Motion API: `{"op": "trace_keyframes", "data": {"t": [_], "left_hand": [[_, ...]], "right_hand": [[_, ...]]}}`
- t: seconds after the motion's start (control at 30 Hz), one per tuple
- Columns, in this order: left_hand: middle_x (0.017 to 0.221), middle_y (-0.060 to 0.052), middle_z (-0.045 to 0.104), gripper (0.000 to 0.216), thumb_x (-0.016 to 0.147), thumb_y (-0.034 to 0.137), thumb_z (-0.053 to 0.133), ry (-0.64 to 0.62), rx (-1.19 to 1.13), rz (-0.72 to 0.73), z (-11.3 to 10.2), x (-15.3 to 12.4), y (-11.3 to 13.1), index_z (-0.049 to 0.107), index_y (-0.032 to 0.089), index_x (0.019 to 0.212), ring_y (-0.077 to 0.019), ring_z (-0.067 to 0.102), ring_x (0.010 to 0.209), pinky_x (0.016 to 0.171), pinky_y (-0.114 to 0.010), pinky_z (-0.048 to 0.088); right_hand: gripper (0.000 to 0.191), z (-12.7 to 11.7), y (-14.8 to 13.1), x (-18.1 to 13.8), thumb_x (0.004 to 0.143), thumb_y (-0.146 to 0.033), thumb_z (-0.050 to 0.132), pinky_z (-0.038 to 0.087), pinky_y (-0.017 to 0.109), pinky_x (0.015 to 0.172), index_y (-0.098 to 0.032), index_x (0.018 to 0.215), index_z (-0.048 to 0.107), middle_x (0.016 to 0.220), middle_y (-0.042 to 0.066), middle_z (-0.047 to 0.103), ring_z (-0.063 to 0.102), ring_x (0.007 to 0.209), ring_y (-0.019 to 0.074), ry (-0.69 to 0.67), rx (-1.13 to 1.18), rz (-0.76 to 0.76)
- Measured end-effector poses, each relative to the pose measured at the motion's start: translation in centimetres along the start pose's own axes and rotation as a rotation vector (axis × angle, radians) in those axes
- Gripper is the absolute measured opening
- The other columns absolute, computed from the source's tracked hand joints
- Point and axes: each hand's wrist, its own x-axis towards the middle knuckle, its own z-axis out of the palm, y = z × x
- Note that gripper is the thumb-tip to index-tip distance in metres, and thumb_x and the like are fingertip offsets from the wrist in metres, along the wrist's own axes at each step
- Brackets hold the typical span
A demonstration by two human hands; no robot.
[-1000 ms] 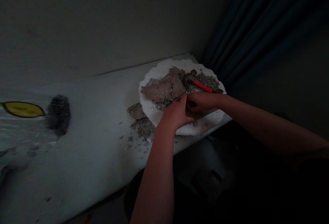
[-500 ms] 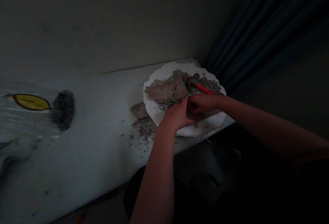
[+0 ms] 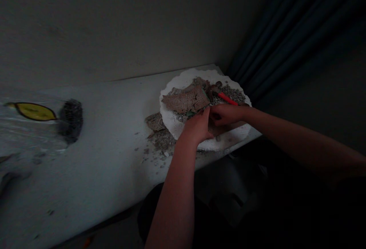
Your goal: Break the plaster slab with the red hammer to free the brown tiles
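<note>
My left hand (image 3: 197, 128) is over the front of a round white board (image 3: 243, 129) with a wavy rim. Its thumb points toward me, and its fingers curl round something dim and brownish. Touching it from the right is my right hand (image 3: 228, 114), its fingers curled in a pinch; what they grip is hidden. A curved brown piece with a grid-like texture (image 3: 185, 101) lies just behind the hands, a bit of green (image 3: 189, 114) at its edge. A red-handled tool (image 3: 228, 98) rests behind my right hand, among grey gravel (image 3: 236, 93).
Left of the board, a second textured brown piece (image 3: 155, 122) and grey crumbs (image 3: 162, 140) lie on the white table (image 3: 111, 138). A clear plastic bag (image 3: 34, 134) with a yellow label and dark contents lies farther left. Dark curtains (image 3: 274, 47) hang at right.
Both hands stay in almost the same place over the board, with only slight finger movement. Nothing else has visibly moved.
</note>
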Motion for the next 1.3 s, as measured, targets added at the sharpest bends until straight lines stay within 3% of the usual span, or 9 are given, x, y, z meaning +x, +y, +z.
{"op": "trace_keyframes", "data": {"t": [0.2,0.3,0.47,0.53,0.7,0.83,0.97,1.13,1.3], "left_hand": [[0.146,-0.020,0.057,0.108,0.066,0.026,0.089,-0.001,-0.025,0.000,-0.1,-0.1,0.1,0.027,0.024,0.156,-0.0336,0.060,0.130,0.101,-0.040,0.047],[0.148,-0.020,0.056,0.106,0.066,0.022,0.088,0.002,0.001,-0.004,0.2,-0.1,0.3,0.030,0.023,0.155,-0.0337,0.059,0.131,0.102,-0.041,0.047],[0.144,-0.017,0.060,0.100,0.068,0.021,0.085,-0.021,-0.085,0.000,-0.1,0.1,-0.4,0.035,0.021,0.154,-0.0318,0.059,0.131,0.104,-0.039,0.047],[0.143,-0.014,0.062,0.089,0.075,0.021,0.080,-0.011,-0.199,0.034,-0.9,0.2,-1.2,0.037,0.023,0.153,-0.0276,0.060,0.130,0.106,-0.038,0.047],[0.134,-0.011,0.068,0.058,0.090,0.027,0.067,0.169,-0.370,0.070,-2.9,0.4,-2.7,0.047,0.021,0.144,-0.0223,0.061,0.126,0.108,-0.039,0.045],[0.118,-0.009,0.072,0.048,0.092,0.026,0.064,0.226,-0.355,0.015,-3.2,0.0,-2.6,0.052,0.021,0.138,-0.0197,0.067,0.110,0.099,-0.037,0.049],[0.099,-0.004,0.074,0.034,0.087,0.029,0.069,0.147,-0.274,0.015,-2.5,0.0,-2.5,0.065,0.023,0.121,-0.0189,0.068,0.092,0.086,-0.034,0.051],[0.089,-0.003,0.072,0.028,0.076,0.030,0.078,-0.016,-0.137,0.020,-1.4,0.4,-2.9,0.071,0.022,0.102,-0.0210,0.067,0.086,0.077,-0.032,0.049],[0.090,-0.003,0.072,0.035,0.072,0.027,0.079,-0.051,-0.133,-0.019,-1.0,0.5,-2.9,0.069,0.022,0.106,-0.0213,0.067,0.085,0.073,-0.032,0.048]], "right_hand": [[0.005,0.9,-0.8,-1.6,0.088,-0.017,0.057,0.046,0.032,0.076,-0.018,0.090,0.062,0.105,0.010,0.064,0.059,0.084,0.0189,0.131,-0.073,-0.084],[0.006,0.6,-1.0,-2.4,0.087,-0.017,0.056,0.046,0.033,0.076,-0.018,0.091,0.060,0.102,0.011,0.062,0.057,0.084,0.0203,0.219,-0.106,-0.063],[0.003,0.8,-3.3,-6.3,0.091,-0.023,0.054,0.047,0.032,0.075,-0.022,0.089,0.056,0.096,0.008,0.061,0.058,0.088,0.0217,0.556,0.024,0.022],[0.005,3.1,-5.5,-8.1,0.094,-0.026,0.054,0.048,0.031,0.073,-0.022,0.095,0.057,0.096,0.008,0.063,0.059,0.082,0.0196,0.602,0.077,0.049],[0.014,13.6,-11.1,-7.2,0.099,-0.030,0.050,0.047,0.032,0.067,-0.028,0.103,0.063,0.093,0.006,0.073,0.066,0.078,0.0211,0.176,0.106,-0.001],[0.030,18.2,-13.0,-4.0,0.100,-0.035,0.048,0.048,0.034,0.067,-0.032,0.128,0.059,0.098,0.007,0.076,0.071,0.082,0.0250,0.182,0.138,0.261],[0.029,15.6,-11.5,-5.1,0.100,-0.034,0.050,0.048,0.033,0.073,-0.028,0.127,0.061,0.103,0.010,0.074,0.068,0.084,0.0231,0.296,0.106,0.255],[0.012,7.2,-5.1,-6.4,0.094,-0.026,0.055,0.044,0.030,0.072,-0.020,0.099,0.064,0.091,0.007,0.068,0.059,0.078,0.0191,0.631,0.059,0.282],[0.004,2.5,-1.1,-3.4,0.086,-0.020,0.061,0.040,0.027,0.068,-0.017,0.088,0.063,0.086,0.005,0.065,0.057,0.076,0.0168,0.422,0.059,0.177]]}}
